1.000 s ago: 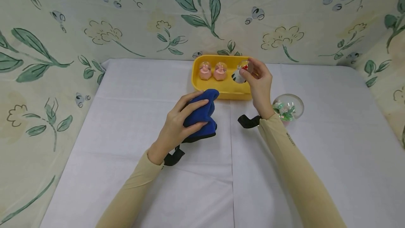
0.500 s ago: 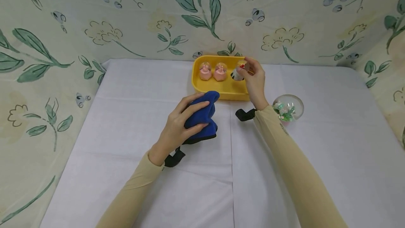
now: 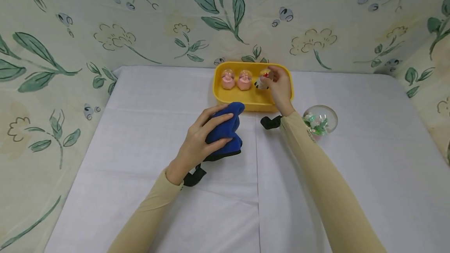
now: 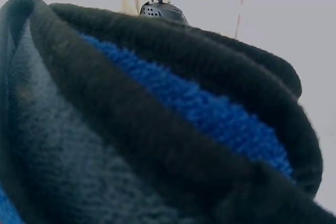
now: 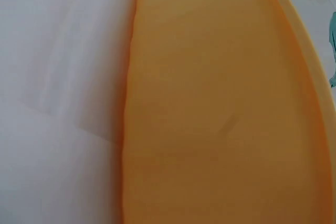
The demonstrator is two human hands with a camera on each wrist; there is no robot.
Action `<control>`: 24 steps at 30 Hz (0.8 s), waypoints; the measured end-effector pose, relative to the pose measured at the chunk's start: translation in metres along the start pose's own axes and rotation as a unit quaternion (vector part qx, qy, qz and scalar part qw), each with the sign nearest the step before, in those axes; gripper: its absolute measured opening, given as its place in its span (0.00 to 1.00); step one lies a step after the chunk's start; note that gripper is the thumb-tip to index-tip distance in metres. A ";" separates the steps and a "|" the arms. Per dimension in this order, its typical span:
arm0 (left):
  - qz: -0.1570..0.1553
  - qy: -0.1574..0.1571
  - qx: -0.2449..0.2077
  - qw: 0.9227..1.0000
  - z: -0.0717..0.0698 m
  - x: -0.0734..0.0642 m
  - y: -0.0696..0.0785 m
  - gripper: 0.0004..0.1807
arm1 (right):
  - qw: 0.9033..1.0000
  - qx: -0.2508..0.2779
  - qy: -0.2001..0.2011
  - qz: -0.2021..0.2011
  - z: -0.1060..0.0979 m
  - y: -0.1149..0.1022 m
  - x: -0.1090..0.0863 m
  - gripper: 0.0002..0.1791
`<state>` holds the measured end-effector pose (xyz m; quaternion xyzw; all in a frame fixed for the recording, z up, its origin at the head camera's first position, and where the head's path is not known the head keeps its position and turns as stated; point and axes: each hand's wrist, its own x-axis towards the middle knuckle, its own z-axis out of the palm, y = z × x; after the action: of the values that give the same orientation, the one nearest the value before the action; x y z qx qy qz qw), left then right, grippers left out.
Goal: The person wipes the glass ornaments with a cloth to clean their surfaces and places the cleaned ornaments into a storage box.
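Note:
A blue cloth (image 3: pixel 225 130) with a dark edge is bunched in my left hand (image 3: pixel 197 139), fingers over its top and thumb along its near side. In the left wrist view the folded cloth (image 4: pixel 189 114) fills most of the picture. My right hand (image 3: pixel 281 89) reaches over the right part of the yellow tray (image 3: pixel 253 106) and pinches a small figurine (image 3: pixel 261 83), white with red and black marks, its right side hidden by my fingers. Left of it in the tray stand two pink figurines with clear domes, a middle one (image 3: pixel 244 80) and a left one (image 3: pixel 228 79).
A clear globe (image 3: pixel 320 119) with green and white flowers inside stands on the white-covered table (image 3: pixel 369 159), close by my right sleeve. Behind the tray rises a floral curtain (image 3: pixel 246 18). The right wrist view shows the yellow tray wall (image 5: pixel 226 98) up close.
My right hand has moved left with the white figurine, bringing it closer to the pink ones. The tray's right end now shows. My left hand and the cloth have barely shifted.

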<state>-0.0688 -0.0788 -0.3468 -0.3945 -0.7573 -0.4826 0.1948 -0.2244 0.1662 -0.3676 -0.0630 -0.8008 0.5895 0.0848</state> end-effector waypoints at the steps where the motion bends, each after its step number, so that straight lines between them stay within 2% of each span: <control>1: 0.000 0.000 -0.001 1.000 0.000 0.000 0.000 0.25 | 1.000 -0.007 -0.004 0.006 0.000 0.000 0.001 0.25; 10: -0.009 -0.001 0.004 1.000 0.000 0.001 0.001 0.26 | 0.997 -0.044 -0.026 0.054 0.004 -0.001 0.011 0.26; 24: -0.013 -0.004 0.006 1.000 0.001 -0.001 0.000 0.30 | 0.992 -0.084 -0.042 0.082 0.006 0.001 0.016 0.26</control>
<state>-0.0679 -0.0782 -0.3479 -0.3852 -0.7664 -0.4786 0.1876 -0.2417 0.1638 -0.3696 -0.1105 -0.8422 0.5276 -0.0027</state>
